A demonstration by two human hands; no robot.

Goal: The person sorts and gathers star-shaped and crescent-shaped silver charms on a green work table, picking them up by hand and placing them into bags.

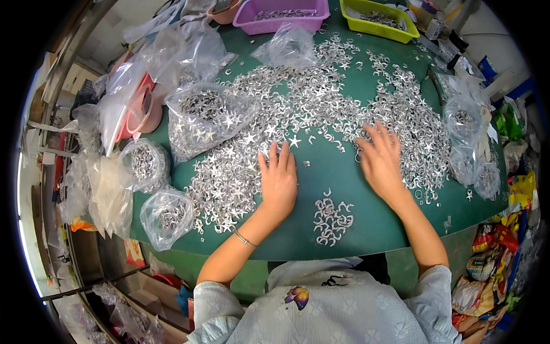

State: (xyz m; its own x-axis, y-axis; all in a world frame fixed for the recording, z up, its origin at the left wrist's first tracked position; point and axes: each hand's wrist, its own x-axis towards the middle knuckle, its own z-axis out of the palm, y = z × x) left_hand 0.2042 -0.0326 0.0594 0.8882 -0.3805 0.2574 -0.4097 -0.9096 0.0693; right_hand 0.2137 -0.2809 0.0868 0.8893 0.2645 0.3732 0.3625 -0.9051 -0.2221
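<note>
Small silver metal pieces, many star-shaped and others curved like crescents, cover much of a green table [321, 166]. My left hand [279, 180] lies with fingers stretched out at the inner edge of the heap of star pieces [229, 178]. Over on the right, my right hand [381, 163] has its fingers spread, the tips touching the edge of the heap of crescent pieces [415, 137]. Neither hand visibly holds a piece; what is under the right fingers is hidden. Between my forearms, near the front edge, sits a small separate pile of crescent pieces [332, 221].
Clear plastic bags of silver pieces stand along the left, including a large bag [209, 117] and a small bag [167, 218]. A purple basin [281, 24] and a yellow-green basin [378, 28] sit at the back. More bags [463, 135] line the right edge.
</note>
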